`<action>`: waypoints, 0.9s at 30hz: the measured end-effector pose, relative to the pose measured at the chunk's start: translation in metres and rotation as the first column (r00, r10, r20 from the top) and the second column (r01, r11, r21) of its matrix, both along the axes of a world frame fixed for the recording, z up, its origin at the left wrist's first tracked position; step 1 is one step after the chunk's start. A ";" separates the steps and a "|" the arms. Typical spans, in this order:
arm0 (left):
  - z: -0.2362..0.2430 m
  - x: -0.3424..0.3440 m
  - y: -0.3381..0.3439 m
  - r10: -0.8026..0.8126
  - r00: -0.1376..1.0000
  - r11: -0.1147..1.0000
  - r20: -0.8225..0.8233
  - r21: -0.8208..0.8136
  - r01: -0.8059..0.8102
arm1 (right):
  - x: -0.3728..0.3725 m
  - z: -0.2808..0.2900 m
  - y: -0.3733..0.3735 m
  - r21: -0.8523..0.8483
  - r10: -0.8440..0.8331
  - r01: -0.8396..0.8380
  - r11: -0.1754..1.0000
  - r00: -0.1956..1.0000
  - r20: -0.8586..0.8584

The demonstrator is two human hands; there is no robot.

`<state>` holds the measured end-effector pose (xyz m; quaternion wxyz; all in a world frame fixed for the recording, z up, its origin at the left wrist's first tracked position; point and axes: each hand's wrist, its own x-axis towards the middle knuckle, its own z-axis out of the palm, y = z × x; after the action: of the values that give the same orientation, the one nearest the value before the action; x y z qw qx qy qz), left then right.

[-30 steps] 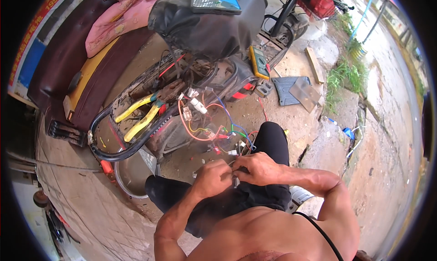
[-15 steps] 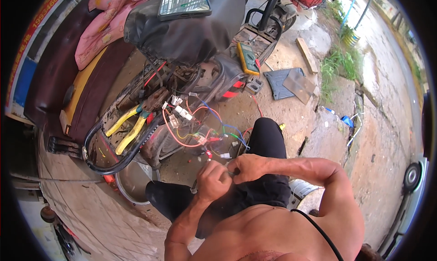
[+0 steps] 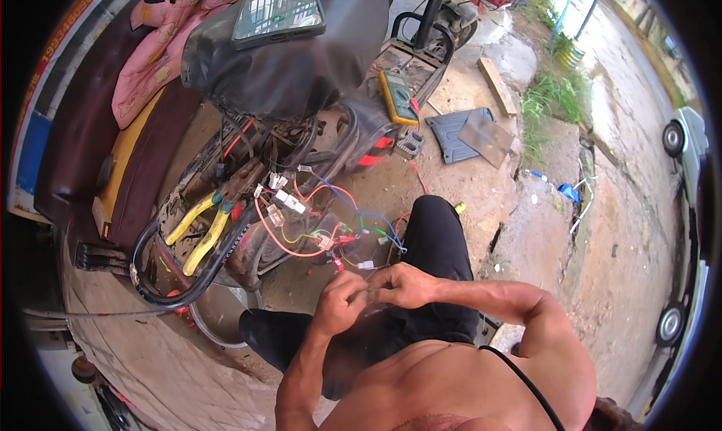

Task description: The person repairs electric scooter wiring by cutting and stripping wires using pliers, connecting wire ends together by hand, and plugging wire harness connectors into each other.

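Observation:
My left hand (image 3: 340, 302) and my right hand (image 3: 408, 284) are closed close together above my lap, fingertips nearly meeting. Both pinch what looks like a thin wire, mostly hidden by the fingers. Just beyond them spreads a tangle of orange, blue, yellow and green wires, with a white connector (image 3: 289, 201) among them. A red connector (image 3: 338, 265) hangs right by my left hand's fingers, and a small white plug (image 3: 366, 265) lies near the fingertips. Yellow-handled pliers (image 3: 204, 232) rest on the scooter's frame (image 3: 154, 292), left of the wires.
A phone (image 3: 278, 13) lies on the black scooter seat (image 3: 301, 74). Behind the wires stands a yellow multimeter (image 3: 398, 98); a dark flat panel (image 3: 453, 136) is on the concrete. A metal basin (image 3: 218, 329) sits by my left knee. White vehicles are at the far right.
Both hands have shifted slightly, staying close together; the right wrist has turned a little. My view has swung, so the scooter appears lower and further left. Another white vehicle shows at the right.

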<state>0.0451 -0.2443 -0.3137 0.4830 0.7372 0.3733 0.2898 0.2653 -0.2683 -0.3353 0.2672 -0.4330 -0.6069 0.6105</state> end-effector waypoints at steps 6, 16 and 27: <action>-0.011 0.004 0.001 0.036 0.995 0.966 -0.093 0.258 -0.011 | 0.003 0.022 0.007 -0.055 0.184 -0.175 0.983 0.938 0.293; -0.016 -0.007 -0.006 0.165 0.960 0.930 -0.226 0.361 -0.075 | -0.010 -0.004 0.011 0.031 0.122 -0.133 0.991 0.963 0.240; 0.198 -0.085 0.032 0.521 0.813 0.627 -0.261 0.763 -0.157 | -0.030 0.000 0.006 -0.008 0.145 -0.148 0.989 0.951 0.273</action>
<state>-0.0400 -0.2119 -0.1153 -0.0081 0.8237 0.4707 0.3160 0.2353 -0.2620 -0.3353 0.1377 -0.4652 -0.6722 0.5592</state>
